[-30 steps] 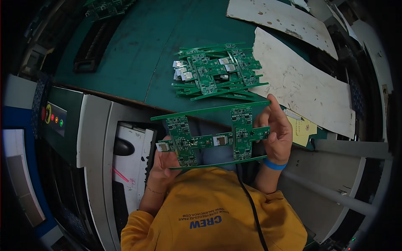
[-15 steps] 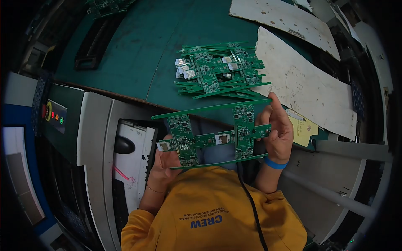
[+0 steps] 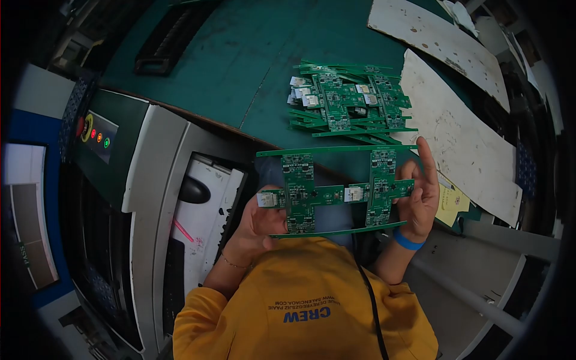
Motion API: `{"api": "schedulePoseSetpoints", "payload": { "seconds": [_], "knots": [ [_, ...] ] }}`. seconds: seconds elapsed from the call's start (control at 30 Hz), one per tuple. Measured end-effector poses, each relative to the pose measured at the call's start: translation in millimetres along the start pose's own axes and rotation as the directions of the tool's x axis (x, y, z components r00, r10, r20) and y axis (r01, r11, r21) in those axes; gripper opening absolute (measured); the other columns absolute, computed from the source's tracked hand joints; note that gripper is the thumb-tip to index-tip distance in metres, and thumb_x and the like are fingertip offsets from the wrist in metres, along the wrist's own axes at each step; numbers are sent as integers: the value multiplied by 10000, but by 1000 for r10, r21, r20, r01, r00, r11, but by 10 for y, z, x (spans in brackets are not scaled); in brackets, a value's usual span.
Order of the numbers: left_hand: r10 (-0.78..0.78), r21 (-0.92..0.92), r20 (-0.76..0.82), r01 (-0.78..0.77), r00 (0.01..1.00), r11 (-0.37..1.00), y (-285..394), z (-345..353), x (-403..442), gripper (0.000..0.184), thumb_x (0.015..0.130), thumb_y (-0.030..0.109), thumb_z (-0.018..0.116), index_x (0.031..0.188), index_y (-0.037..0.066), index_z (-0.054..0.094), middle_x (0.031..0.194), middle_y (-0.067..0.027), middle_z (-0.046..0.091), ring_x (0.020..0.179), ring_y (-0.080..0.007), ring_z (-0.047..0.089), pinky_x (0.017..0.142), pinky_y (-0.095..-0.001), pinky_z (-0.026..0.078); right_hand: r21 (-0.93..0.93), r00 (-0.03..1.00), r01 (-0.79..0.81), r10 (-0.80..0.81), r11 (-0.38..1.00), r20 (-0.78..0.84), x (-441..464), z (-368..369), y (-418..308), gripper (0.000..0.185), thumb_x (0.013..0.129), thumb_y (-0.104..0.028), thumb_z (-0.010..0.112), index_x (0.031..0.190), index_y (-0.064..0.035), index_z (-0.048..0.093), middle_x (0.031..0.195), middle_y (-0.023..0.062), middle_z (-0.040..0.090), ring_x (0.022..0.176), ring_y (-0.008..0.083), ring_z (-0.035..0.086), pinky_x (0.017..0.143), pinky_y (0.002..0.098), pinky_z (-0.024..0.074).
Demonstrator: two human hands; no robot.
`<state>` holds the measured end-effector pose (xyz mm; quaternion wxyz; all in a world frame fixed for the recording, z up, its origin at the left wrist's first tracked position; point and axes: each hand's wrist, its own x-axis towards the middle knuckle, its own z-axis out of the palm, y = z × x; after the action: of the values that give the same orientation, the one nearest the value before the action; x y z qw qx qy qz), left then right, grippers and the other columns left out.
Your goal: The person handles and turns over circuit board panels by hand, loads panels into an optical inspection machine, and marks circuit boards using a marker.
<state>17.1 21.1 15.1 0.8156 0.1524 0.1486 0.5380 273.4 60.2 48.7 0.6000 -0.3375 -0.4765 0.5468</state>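
From where I stand, a person has a green board (image 3: pixel 298 193) up by a yellow shirt (image 3: pixel 282 282), with the left hand (image 3: pixel 255 223) at its 8 o'clock corner, fingers bent behind it and thumb by the low edge. The right hand (image 3: pixel 423 209) holds its 3 o'clock end, one finger pointing up against the top corner and the others curled in. At 12 o'clock from the board, a pile of green boards (image 3: pixel 339 109) lies on the green tabletop (image 3: pixel 234 66).
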Motion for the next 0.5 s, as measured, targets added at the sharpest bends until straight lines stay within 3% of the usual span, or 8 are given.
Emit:
{"api": "schedulePoseSetpoints", "payload": {
  "seconds": [0.5],
  "knots": [
    [-7, -51, 135, 14, 991, 999, 17, -3, 32, 742, 595, 55, 781, 1185, 2, 334, 1212, -145, 433, 1140, -259, 424, 936, -415, 376, -70, 999, 15, -17, 997, -38, 16, -29, 89, 691, 805, -296, 601, 1304, 34, 255, 711, 28, 441, 592, 88, 443, 493, 184, 370]
  ]
}}
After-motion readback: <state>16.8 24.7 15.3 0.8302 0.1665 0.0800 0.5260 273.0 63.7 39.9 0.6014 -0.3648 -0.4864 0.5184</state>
